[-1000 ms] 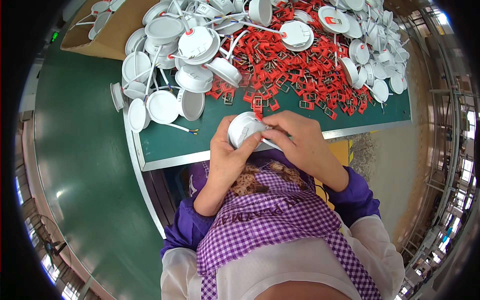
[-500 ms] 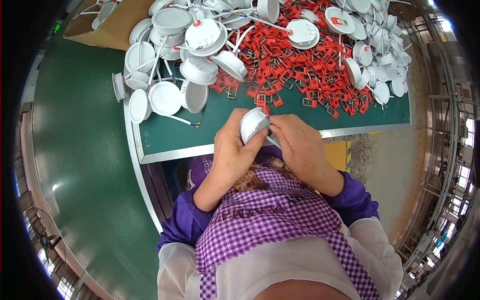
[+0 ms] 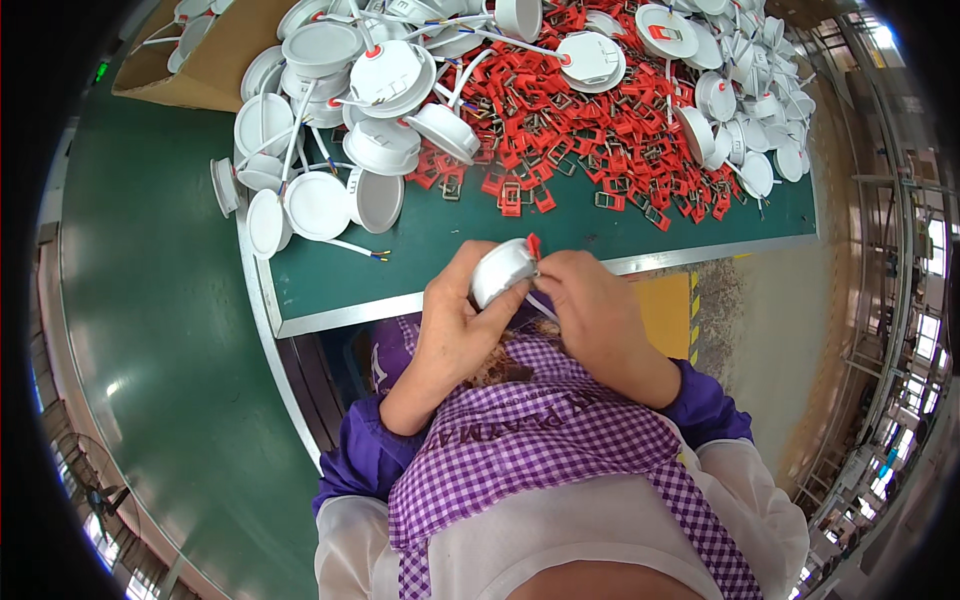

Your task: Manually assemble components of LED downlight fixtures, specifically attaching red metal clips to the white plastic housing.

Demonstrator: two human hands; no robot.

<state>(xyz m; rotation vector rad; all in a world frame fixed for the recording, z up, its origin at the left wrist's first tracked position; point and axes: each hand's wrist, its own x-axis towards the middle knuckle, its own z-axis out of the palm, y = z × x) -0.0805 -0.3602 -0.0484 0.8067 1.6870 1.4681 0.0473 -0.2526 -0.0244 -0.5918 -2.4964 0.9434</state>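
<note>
Round white plastic lamp housing point(image 3: 503, 271) sits tilted above the green worktop point(image 3: 440, 240) edge, left hand point(image 3: 457, 322) closed around it, right hand point(image 3: 588, 305) pinching a red clip point(image 3: 533, 245) at its rim

We find open room on the bare green strip of the table point(image 3: 560, 235) between its near edge and the heap of red clips point(image 3: 590, 130). Farther back the clips and white round housings point(image 3: 340, 110) crowd the surface. On the left, a loose wire point(image 3: 355, 248) crosses the strip.
</note>
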